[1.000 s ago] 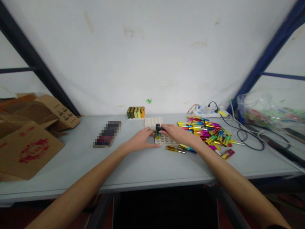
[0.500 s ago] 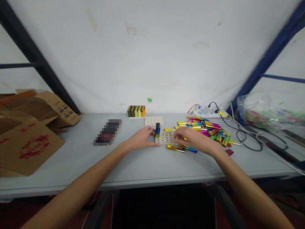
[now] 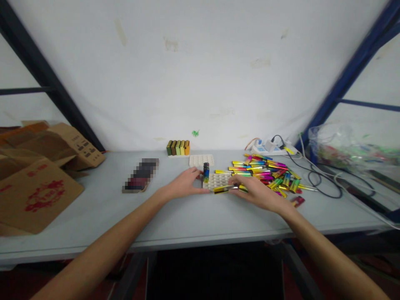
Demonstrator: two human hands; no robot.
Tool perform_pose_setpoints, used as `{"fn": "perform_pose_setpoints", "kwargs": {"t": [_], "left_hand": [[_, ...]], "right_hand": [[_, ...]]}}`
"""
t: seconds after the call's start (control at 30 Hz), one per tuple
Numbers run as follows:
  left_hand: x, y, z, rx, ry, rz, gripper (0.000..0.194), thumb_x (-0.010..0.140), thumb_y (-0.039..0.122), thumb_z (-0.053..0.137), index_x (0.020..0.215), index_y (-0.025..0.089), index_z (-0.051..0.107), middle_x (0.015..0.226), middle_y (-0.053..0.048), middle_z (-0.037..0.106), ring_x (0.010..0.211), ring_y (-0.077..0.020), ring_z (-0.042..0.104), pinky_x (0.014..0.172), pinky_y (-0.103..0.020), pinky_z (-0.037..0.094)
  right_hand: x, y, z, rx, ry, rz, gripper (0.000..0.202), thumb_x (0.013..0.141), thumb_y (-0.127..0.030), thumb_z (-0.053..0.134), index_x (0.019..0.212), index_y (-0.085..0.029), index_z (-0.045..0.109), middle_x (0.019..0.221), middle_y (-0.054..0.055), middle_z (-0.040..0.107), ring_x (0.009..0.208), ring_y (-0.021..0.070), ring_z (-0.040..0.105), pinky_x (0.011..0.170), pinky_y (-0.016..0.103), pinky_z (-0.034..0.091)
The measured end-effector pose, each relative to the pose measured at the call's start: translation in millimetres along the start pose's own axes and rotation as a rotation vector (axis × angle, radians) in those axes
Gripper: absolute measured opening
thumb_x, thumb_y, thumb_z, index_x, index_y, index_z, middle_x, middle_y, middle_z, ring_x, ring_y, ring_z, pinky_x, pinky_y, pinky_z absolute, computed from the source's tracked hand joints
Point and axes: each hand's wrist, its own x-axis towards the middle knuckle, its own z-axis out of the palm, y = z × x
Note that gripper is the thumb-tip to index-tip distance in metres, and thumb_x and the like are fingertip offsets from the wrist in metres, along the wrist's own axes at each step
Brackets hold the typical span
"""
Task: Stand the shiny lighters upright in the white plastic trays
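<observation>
The white tray with rows of round holes (image 3: 220,180) lies on the table between my hands. My left hand (image 3: 184,183) holds its left end, thumb along the near side and fingers behind. Blue-and-yellow lighters with black tops (image 3: 206,174) stand upright at the tray's left end, apparently two, one behind the other. My right hand (image 3: 250,188) is at the tray's near right corner, its fingers closed on a shiny gold lighter (image 3: 222,189) that points left. Beneath those fingers another lighter partly shows. A pile of metallic coloured lighters (image 3: 265,168) spreads behind and right of that hand.
At the back stands a block of upright green-to-orange lighters (image 3: 178,148), beside a second white tray (image 3: 201,160). A blurred-out dark object (image 3: 141,176) lies left. Cardboard boxes (image 3: 40,187) fill the left end. A power strip (image 3: 271,146), cables (image 3: 325,193) and a plastic bag (image 3: 337,143) are right.
My right hand has come down toward the near edge of the tray and taken hold of a gold lighter. A second upright lighter now appears beside the first. My left hand stays put.
</observation>
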Motion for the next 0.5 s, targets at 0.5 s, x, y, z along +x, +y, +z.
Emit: {"fn": "perform_pose_setpoints", "kwargs": {"t": [0.5], "left_hand": [[-0.1, -0.2, 0.2, 0.002, 0.011, 0.017, 0.061, 0.077, 0.068, 0.075, 0.11, 0.018, 0.066, 0.108, -0.011, 0.065, 0.099, -0.03, 0.065, 0.09, -0.042, 0.053]], "right_hand": [[60.2, -29.0, -2.7, 1.044, 0.072, 0.142, 0.037, 0.096, -0.06, 0.055, 0.108, -0.025, 0.052, 0.076, -0.002, 0.057, 0.067, 0.0155, 0.058, 0.07, 0.032, 0.055]]}}
